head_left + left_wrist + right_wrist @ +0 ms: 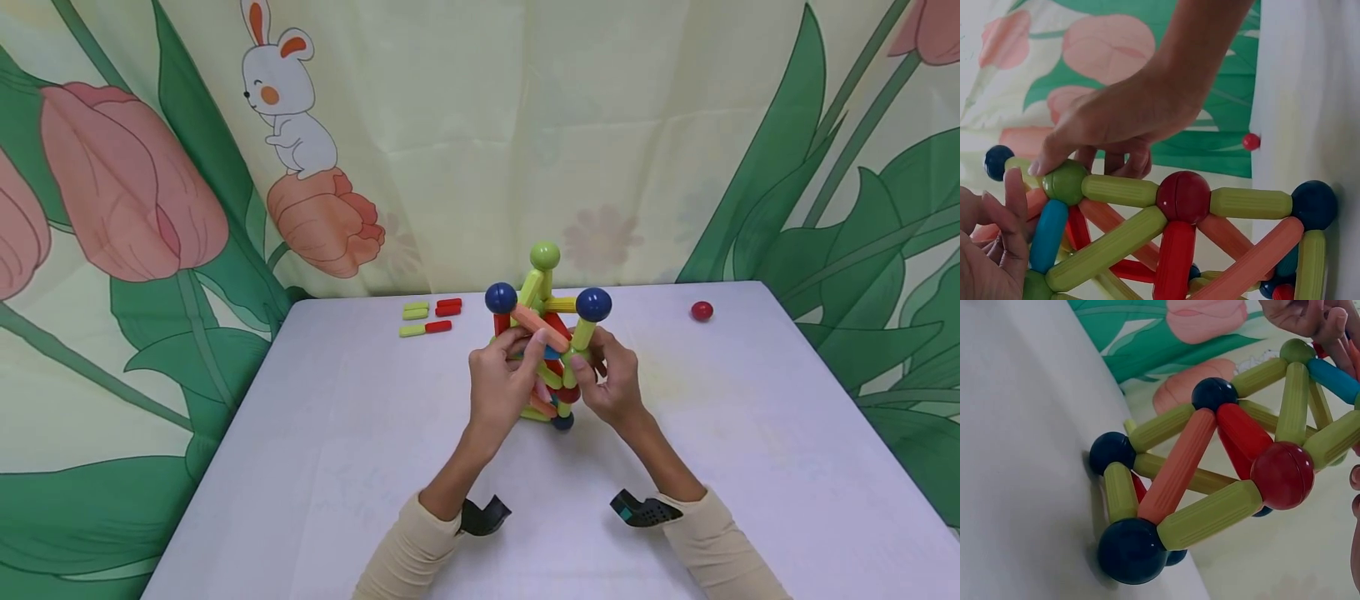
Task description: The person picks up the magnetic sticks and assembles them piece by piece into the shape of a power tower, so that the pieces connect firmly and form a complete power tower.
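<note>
A tall frame of magnetic rods and balls stands on the table before me, with a dark blue ball (1132,551) at a lower corner and a red ball (1183,197) partway up. My left hand (501,383) pinches an orange rod (542,327) slanting across the upper part. On the other side my right hand (611,379) grips a green ball (1065,182) with thumb and fingers. Above the hands are two dark blue balls, one at left (501,297) and one at right (594,304). A green ball (545,255) tops the far side. Some inner rods are hidden.
Several loose short rods, yellow-green (415,314) and red (448,307), lie at the back left of the white table (337,467). A single red ball (702,311) sits at the back right. Behind the table hangs a printed curtain (465,150).
</note>
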Demonstrator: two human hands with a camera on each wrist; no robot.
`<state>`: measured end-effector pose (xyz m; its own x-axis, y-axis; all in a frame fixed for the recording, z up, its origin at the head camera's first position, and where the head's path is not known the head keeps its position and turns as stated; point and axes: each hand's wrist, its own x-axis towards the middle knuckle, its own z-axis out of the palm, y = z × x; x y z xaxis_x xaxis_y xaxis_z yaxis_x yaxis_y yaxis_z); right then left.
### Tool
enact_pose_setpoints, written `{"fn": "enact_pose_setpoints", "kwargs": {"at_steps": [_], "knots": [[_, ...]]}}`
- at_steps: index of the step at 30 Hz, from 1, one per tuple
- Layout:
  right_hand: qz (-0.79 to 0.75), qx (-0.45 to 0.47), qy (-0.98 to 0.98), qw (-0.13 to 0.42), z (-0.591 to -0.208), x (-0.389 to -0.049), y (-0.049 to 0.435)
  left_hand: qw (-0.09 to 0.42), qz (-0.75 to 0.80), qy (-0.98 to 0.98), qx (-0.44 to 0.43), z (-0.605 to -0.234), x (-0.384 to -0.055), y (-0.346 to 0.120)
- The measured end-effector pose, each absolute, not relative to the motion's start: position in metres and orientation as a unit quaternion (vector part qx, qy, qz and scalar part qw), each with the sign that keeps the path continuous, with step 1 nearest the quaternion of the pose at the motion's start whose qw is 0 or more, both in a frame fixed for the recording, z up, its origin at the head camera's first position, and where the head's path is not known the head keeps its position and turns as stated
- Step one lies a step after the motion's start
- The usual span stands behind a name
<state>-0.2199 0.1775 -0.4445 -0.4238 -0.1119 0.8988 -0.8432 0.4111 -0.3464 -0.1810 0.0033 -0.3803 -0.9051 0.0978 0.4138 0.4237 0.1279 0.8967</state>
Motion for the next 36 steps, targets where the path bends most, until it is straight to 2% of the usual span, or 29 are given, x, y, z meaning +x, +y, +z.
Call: {"fn": "enact_pose_setpoints", "kwargs": {"at_steps": [4, 8, 12, 16, 19, 22, 29, 33, 36], "knots": [[0.428, 0.329, -0.73, 0.419, -0.444, -0.219, 0.178, 0.129, -0.629, -0.746, -0.176, -0.378, -0.181, 0.001], [0.423, 0.331, -0.733, 0.417, -0.443, -0.218, 0.178, 0.17, -0.609, -0.754, -0.181, -0.374, -0.181, -0.005], [0.408, 0.328, -0.74, 0.423, -0.441, -0.217, 0.178, 0.264, -0.608, -0.721, -0.202, -0.368, -0.181, -0.014], [0.392, 0.319, -0.749, 0.429, -0.44, -0.215, 0.176, 0.392, -0.593, -0.674, -0.202, -0.363, -0.187, -0.03], [0.384, 0.312, -0.755, 0.431, -0.439, -0.214, 0.175, 0.433, -0.584, -0.669, -0.154, -0.364, -0.204, -0.048], [0.38, 0.309, -0.759, 0.43, -0.438, -0.213, 0.175, 0.393, -0.585, -0.703, -0.091, -0.375, -0.228, -0.073], [0.384, 0.31, -0.759, 0.425, -0.438, -0.212, 0.176, 0.203, -0.48, -0.852, 0.05, -0.425, -0.277, -0.128], [0.399, 0.31, -0.755, 0.418, -0.439, -0.213, 0.175, 0.12, -0.438, -0.888, 0.069, -0.453, -0.297, -0.148], [0.41, 0.313, -0.752, 0.41, -0.439, -0.214, 0.174, 0.076, -0.398, -0.912, 0.069, -0.468, -0.311, -0.163]]}}
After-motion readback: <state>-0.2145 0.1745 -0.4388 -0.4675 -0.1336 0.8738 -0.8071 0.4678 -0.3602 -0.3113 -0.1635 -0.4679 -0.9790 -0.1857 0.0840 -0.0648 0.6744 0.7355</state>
